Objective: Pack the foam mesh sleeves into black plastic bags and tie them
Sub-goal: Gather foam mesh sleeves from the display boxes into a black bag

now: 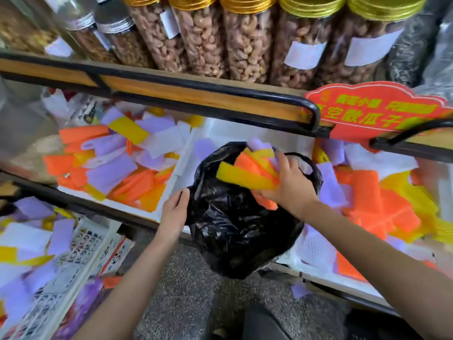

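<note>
We are holding a black plastic bag (232, 236) open in front of the lower shelf's front edge, where it is hanging down toward the speckled floor (186, 290). Our left grip (172, 213) is curling its fingers and thumb round the bag's near-left rim, pinching the plastic. Our right grip (293, 186) is closing round a bundle of foam mesh sleeves (245, 179), yellow, orange and purple, and is holding it right at the bag's mouth; the bundle's lower end is touching the black plastic while its upper end is sticking out toward the shelf's back. One handle loop (311, 165) of the bag is standing up just behind this grip. On the lower shelf, a white tray (182, 168) to the left of the bag is carrying a loose heap of more sleeves in orange, purple, yellow and white, and another heap of loose sleeves (367, 192) is lying toward the shelf's right end. At the lower left corner a printed carton (81, 253) is also holding purple, white and yellow sleeves. On the upper shelf, tall jars (247, 45) of nuts with gold lids are standing in a row, and a red sign (372, 111) is hanging at that shelf's right front edge.
</note>
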`<action>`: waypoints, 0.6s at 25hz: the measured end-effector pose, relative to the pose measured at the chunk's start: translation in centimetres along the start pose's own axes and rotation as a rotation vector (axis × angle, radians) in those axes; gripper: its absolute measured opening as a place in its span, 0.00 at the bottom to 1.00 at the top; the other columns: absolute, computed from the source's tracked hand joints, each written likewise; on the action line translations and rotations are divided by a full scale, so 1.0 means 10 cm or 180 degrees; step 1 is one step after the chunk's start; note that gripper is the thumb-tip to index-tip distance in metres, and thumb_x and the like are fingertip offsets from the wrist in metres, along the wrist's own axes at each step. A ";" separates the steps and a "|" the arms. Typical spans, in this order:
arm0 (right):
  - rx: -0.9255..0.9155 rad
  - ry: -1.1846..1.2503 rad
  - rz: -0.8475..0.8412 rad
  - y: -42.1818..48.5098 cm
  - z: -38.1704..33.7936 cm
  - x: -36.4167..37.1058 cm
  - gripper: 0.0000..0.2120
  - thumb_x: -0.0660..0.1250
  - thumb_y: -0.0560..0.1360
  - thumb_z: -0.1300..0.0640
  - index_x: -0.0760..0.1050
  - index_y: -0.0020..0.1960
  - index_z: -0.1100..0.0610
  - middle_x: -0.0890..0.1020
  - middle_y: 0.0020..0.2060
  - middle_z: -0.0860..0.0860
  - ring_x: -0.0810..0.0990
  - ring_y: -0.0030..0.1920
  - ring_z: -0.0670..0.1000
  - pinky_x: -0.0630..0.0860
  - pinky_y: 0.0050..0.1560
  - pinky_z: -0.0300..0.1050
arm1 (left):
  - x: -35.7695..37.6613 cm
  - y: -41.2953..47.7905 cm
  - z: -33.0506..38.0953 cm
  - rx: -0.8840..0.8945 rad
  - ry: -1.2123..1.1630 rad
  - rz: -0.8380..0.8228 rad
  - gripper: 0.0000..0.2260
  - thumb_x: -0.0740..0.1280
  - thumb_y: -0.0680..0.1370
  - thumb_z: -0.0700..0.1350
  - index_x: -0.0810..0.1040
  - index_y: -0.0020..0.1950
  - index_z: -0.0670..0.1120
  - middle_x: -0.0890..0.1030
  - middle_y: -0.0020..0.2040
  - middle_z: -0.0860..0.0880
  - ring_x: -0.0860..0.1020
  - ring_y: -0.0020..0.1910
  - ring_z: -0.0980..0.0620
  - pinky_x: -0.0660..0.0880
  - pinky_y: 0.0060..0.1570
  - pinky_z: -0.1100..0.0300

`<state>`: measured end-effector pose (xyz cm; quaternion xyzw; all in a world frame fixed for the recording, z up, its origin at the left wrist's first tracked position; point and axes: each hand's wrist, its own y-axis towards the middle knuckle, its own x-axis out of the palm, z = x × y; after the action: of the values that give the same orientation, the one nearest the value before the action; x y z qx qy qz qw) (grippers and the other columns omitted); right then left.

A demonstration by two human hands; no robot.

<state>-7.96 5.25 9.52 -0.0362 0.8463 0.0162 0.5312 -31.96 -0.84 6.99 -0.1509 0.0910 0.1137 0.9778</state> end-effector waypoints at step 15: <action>0.0325 -0.0588 -0.0816 0.15 -0.07 0.82 0.54 0.69 0.70 0.40 0.38 0.75 0.65 0.52 0.74 0.61 0.56 0.73 0.59 0.60 0.69 0.50 | 0.01 0.19 -0.20 0.0091 -0.0022 0.0501 0.17 0.54 0.83 0.49 0.70 0.49 0.34 0.69 0.42 0.45 0.67 0.41 0.51 0.63 0.43 0.56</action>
<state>-12.29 6.37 2.42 -0.1151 0.7821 -0.0914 0.6056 -32.59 0.27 4.54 -0.1289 0.1008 0.1895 0.9682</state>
